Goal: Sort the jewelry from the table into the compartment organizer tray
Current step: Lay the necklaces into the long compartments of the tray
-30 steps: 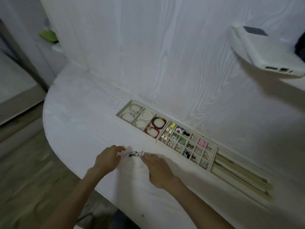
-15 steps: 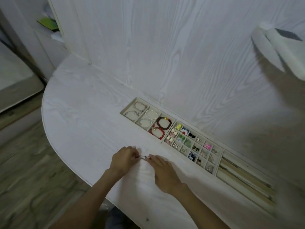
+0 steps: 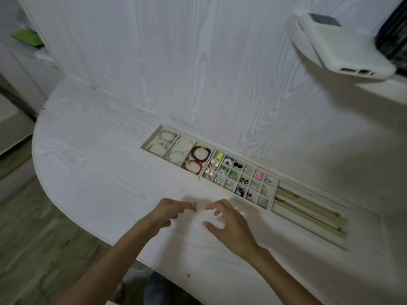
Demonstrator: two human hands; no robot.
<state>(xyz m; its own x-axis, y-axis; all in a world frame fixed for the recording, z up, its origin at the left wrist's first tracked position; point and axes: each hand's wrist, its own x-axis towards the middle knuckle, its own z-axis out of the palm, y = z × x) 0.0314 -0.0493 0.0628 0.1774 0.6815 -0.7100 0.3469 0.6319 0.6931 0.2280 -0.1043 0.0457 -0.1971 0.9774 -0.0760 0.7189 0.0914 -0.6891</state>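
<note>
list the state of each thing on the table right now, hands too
left hand: fingers curled, pinching a small dark piece of jewelry
right hand: fingers spread, holds nothing
organizer tray: open, against the wall, most compartments filled
red bead bracelets: in the tray
phone: leaning on the wall

A room in a home, it seems — a white wood-grain table (image 3: 92, 164) against a matching wall panel (image 3: 198, 62), a wooden floor (image 3: 33, 249), and a jewelry tray (image 3: 273, 195) — a dressing corner.
</note>
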